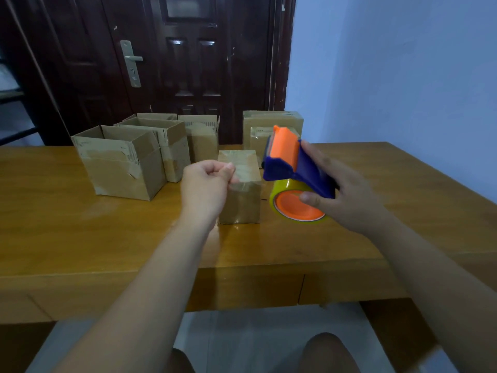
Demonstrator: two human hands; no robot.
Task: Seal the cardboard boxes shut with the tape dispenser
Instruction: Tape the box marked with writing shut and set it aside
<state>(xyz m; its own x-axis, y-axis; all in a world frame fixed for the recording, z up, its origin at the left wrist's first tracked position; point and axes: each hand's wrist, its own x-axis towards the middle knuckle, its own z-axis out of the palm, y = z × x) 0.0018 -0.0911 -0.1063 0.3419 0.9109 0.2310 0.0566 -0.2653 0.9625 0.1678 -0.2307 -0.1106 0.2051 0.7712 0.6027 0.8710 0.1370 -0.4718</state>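
Tape dispenser [289, 160], blue-bodied with an orange flap on top, is held up off the bench [80, 224] in the right hand [349, 195]. The fingers wrap over its blue back and the thumb lies against the orange core of the yellowish tape roll [282, 185], which hangs at the lower end. Its blue front edge points toward the left hand [207, 184].

The hands are apart. Between them a small closed box [242, 200] stands on the bench, just beyond the left hand and partly hidden by it. Its top and front shine with clear tape. The left hand is raised, fingers curled into the palm and thumb laid against the forefinger as in a pinch. Whether a strip of clear tape sits in that pinch cannot be told.

Beyond the left hand and off to its left stands a large open box [121, 168], with a second open box [172, 141] touching it behind. A taller box [201, 141] stands straight beyond the left hand's knuckles. Beyond the right hand, partly behind the dispenser, are stacked boxes [271, 122].

Old tape strips on the open boxes carry dark marks too small to read. A dark wooden door [193, 76] with a metal lever handle [131, 60] rises past the bench, and a pale wall [390, 76] lies beyond the right hand.
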